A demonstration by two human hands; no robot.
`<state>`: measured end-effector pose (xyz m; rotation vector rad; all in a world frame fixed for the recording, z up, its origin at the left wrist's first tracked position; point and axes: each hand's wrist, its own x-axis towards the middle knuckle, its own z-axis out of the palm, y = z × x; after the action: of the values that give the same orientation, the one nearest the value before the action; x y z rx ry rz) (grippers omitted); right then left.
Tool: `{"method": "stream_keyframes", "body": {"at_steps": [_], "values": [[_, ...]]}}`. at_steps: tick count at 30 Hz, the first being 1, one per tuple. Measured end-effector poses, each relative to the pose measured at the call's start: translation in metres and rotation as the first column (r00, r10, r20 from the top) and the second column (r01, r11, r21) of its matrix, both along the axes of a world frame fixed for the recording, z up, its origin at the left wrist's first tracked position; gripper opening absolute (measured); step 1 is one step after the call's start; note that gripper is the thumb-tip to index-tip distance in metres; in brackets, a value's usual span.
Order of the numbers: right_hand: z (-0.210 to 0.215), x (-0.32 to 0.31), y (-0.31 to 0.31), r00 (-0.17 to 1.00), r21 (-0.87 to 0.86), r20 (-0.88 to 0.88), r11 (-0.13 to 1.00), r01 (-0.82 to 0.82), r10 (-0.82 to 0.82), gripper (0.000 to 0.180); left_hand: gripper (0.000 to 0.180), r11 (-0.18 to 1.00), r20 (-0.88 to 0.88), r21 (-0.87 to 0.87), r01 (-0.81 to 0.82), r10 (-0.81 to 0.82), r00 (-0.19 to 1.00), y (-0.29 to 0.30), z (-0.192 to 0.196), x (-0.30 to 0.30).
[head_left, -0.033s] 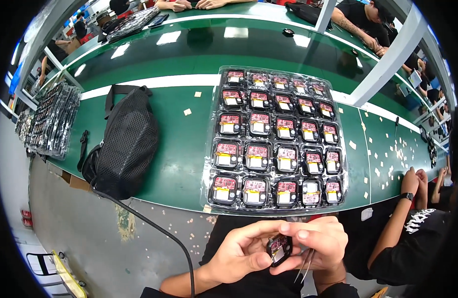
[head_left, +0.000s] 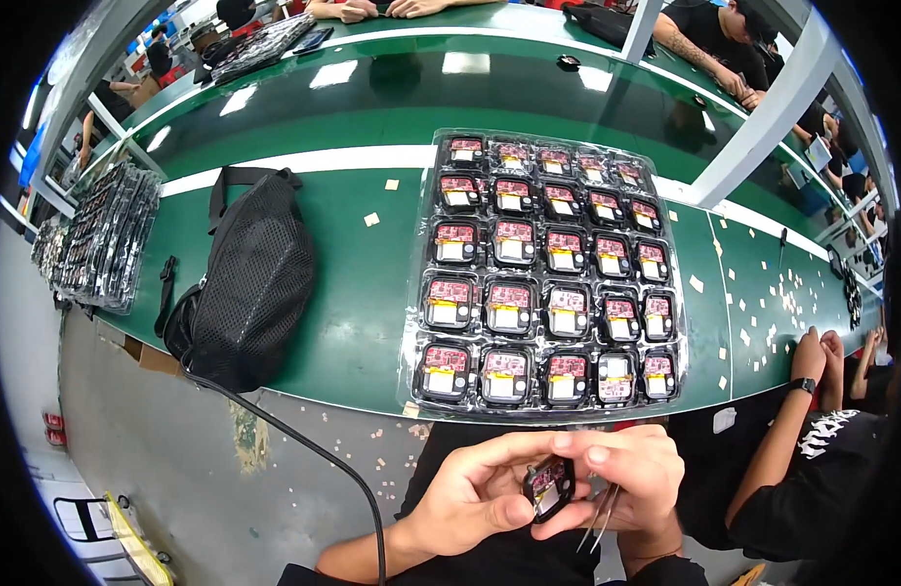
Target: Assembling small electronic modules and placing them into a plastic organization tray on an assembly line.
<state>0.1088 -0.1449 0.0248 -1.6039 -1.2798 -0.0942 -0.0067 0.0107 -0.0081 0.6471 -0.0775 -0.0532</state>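
Observation:
My left hand point(head_left: 470, 493) grips a small black square device housing point(head_left: 548, 488), held tilted above my lap. A red circuit board and a pale rectangle show inside the housing. My right hand point(head_left: 631, 479) holds metal tweezers point(head_left: 598, 518), tips downward, while its thumb and fingers also touch the housing's right side. Just beyond my hands, a clear plastic tray point(head_left: 418, 332) lies on the green bench point(head_left: 358, 322). It carries rows of similar black housings with red boards, yellow strips and pale rectangles.
A black mesh bag point(head_left: 250, 273) lies left of the tray, with a black cable point(head_left: 314, 451) running down from it. Stacked trays point(head_left: 104, 239) stand farther left. Small pale squares litter the right bench and floor. A co-worker's arm point(head_left: 778, 439) is close on my right; a grey post point(head_left: 763, 122) rises beyond.

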Motion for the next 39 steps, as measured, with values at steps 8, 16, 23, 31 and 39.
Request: {"method": "stream_keyframes", "body": {"at_steps": [8, 16, 23, 31, 39], "values": [[0.013, -0.007, -0.007, 0.982, -0.242, -0.149, 0.967, 0.078, -0.116, 0.087, 0.062, 0.934, 0.189, 0.005, -0.356, 0.349, 0.918, 0.000, -0.010, 0.001], [0.002, -0.022, 0.010, 0.537, 0.032, -0.842, 0.999, -0.031, 0.044, 0.026, 0.045, 0.670, 0.500, 0.392, -0.631, 0.420, 0.757, 0.008, -0.013, 0.004], [0.020, -0.009, 0.010, 0.888, -0.103, -0.458, 0.989, -0.102, 0.044, 0.015, 0.063, 0.959, 0.125, 0.235, -0.160, 0.134, 0.983, 0.014, -0.004, -0.009], [0.020, -0.016, 0.013, 0.956, -0.158, -0.292, 0.987, -0.029, -0.019, 0.044, 0.069, 0.999, -0.082, 0.045, 0.020, -0.017, 0.996, 0.020, 0.013, -0.021], [0.022, -0.019, 0.014, 0.972, -0.274, 0.079, 0.932, 0.236, -0.222, 0.038, 0.058, 0.903, 0.005, 0.069, -0.425, 0.425, 0.905, 0.010, 0.005, -0.010]]}}
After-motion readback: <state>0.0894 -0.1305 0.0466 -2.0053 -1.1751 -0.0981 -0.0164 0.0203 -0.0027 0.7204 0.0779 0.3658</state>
